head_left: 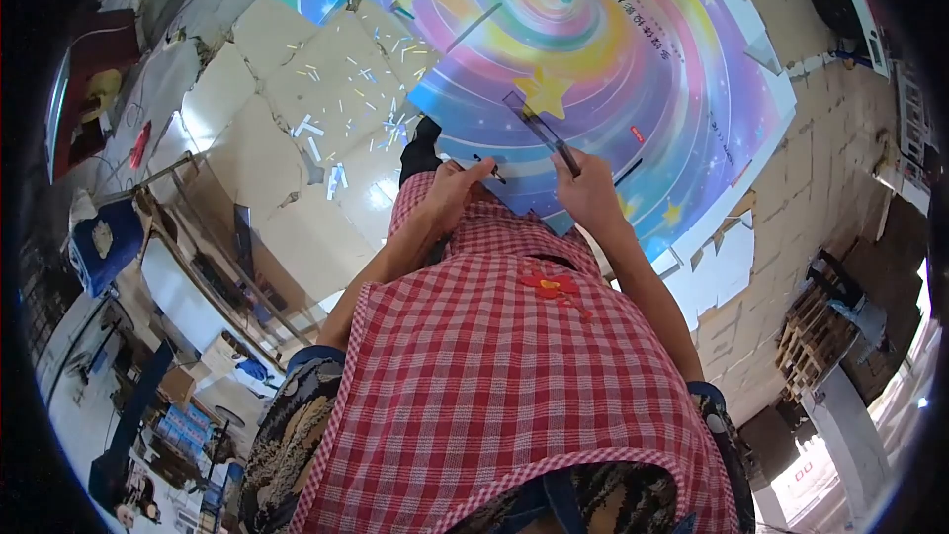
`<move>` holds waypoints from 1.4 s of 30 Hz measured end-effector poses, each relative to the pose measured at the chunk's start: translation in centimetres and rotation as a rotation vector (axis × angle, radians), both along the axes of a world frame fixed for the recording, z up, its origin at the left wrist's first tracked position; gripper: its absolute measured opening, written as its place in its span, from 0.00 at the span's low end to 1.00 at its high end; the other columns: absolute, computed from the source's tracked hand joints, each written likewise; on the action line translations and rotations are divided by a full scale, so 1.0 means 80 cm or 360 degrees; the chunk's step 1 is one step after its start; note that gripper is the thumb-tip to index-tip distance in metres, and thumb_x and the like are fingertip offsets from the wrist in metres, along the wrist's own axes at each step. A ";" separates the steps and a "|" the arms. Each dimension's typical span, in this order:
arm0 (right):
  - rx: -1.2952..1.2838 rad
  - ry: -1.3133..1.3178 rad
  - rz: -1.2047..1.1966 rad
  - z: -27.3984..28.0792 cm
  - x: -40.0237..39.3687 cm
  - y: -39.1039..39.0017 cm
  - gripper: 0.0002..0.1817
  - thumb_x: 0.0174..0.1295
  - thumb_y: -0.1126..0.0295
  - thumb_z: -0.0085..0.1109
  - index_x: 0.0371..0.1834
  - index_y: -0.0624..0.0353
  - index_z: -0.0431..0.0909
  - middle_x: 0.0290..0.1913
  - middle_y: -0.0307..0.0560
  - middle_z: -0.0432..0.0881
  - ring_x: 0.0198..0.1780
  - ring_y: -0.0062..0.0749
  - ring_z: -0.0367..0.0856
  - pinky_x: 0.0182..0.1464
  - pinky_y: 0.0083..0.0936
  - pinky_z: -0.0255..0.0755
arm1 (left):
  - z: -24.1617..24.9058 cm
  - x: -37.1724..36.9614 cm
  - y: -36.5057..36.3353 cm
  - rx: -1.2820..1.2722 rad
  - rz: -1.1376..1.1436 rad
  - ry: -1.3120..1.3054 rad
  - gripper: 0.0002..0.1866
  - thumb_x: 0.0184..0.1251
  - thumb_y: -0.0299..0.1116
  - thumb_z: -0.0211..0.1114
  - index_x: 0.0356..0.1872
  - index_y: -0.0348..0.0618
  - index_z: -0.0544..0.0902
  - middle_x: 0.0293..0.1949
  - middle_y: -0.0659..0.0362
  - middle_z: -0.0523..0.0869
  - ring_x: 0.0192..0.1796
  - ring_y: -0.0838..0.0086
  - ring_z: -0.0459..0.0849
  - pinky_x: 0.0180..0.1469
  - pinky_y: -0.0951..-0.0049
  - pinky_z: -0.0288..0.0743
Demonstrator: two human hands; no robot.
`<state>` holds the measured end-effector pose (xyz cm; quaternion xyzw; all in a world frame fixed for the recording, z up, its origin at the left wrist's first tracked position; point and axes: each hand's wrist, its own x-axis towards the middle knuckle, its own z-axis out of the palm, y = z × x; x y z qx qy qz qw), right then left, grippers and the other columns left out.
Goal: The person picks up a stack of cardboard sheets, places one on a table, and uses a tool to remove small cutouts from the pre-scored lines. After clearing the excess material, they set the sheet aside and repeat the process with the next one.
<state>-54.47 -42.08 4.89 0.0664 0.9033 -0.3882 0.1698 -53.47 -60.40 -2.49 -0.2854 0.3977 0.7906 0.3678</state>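
My left hand (pixel 457 190) is closed, its fingers pinching a small black item (pixel 491 169) too small to name. My right hand (pixel 590 193) grips one end of a long, narrow dark strip-like tool (pixel 542 129), whose far end looks see-through. The tool slants up and left over a large printed sheet (pixel 682 89) with a pastel swirl and yellow stars. On the sheet, right of my right hand, lie a small red item (pixel 637 133) and a thin dark stick-like item (pixel 629 172). The sheet's near edge reaches my lap.
Many small paper scraps (pixel 366 79) litter the tiled floor (pixel 277 89) left of the sheet. A wooden-framed rack (pixel 213 237) stands at left, with a blue item (pixel 104 245) beside it. Wooden pallets (pixel 816 331) are stacked at right. I wear a red checked apron (pixel 494 356).
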 end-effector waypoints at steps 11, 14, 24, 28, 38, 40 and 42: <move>0.0027 0.0029 -0.0078 -0.004 0.007 -0.010 0.08 0.46 0.73 0.46 0.26 0.63 0.74 0.20 0.64 0.71 0.26 0.58 0.71 0.28 0.40 0.65 | -0.012 0.008 0.000 0.0009 -0.0003 0.0125 0.13 0.57 0.32 0.58 0.40 0.35 0.73 0.38 0.57 0.77 0.39 0.71 0.76 0.40 0.71 0.71; 0.0005 -0.0001 -0.0054 -0.001 0.002 -0.009 0.08 0.45 0.72 0.46 0.26 0.64 0.74 0.21 0.64 0.72 0.27 0.58 0.72 0.30 0.41 0.65 | -0.019 0.006 -0.003 -0.0075 0.0004 0.0203 0.11 0.56 0.31 0.58 0.38 0.37 0.74 0.35 0.58 0.78 0.35 0.74 0.76 0.34 0.74 0.70; 0.0134 0.0018 0.0008 -0.005 -0.020 0.002 0.10 0.49 0.68 0.50 0.26 0.66 0.73 0.21 0.66 0.71 0.28 0.56 0.73 0.29 0.41 0.65 | -0.028 0.014 0.003 -0.0188 0.0017 0.0149 0.09 0.55 0.34 0.60 0.34 0.41 0.76 0.25 0.65 0.78 0.18 0.83 0.70 0.16 0.84 0.60; 0.0158 -0.0031 0.0147 -0.024 -0.002 -0.011 0.11 0.43 0.73 0.44 0.26 0.68 0.74 0.26 0.64 0.75 0.33 0.56 0.74 0.38 0.43 0.67 | -0.016 0.007 -0.003 -0.0289 -0.0166 0.0151 0.10 0.56 0.34 0.58 0.35 0.38 0.76 0.25 0.63 0.78 0.21 0.78 0.75 0.18 0.83 0.65; 0.0093 -0.0194 0.0241 -0.019 -0.011 -0.003 0.11 0.45 0.71 0.45 0.26 0.67 0.74 0.26 0.64 0.74 0.33 0.57 0.73 0.37 0.44 0.66 | 0.003 0.022 -0.005 -0.0294 -0.0089 0.0155 0.13 0.58 0.35 0.56 0.38 0.36 0.75 0.28 0.56 0.79 0.26 0.70 0.79 0.25 0.74 0.72; 0.0097 -0.0299 0.0165 -0.033 -0.015 0.001 0.11 0.49 0.67 0.47 0.25 0.65 0.73 0.22 0.63 0.74 0.29 0.59 0.72 0.33 0.44 0.65 | -0.008 0.025 -0.010 -0.0318 -0.0310 0.0112 0.14 0.58 0.36 0.55 0.41 0.36 0.73 0.31 0.54 0.79 0.29 0.68 0.79 0.30 0.68 0.75; 0.0063 -0.0212 0.0225 -0.049 0.007 0.002 0.12 0.50 0.66 0.47 0.24 0.66 0.73 0.20 0.62 0.73 0.26 0.57 0.73 0.31 0.43 0.66 | -0.027 0.046 -0.018 -0.0438 -0.0363 0.0242 0.15 0.58 0.36 0.55 0.43 0.36 0.72 0.33 0.54 0.78 0.31 0.67 0.79 0.33 0.67 0.75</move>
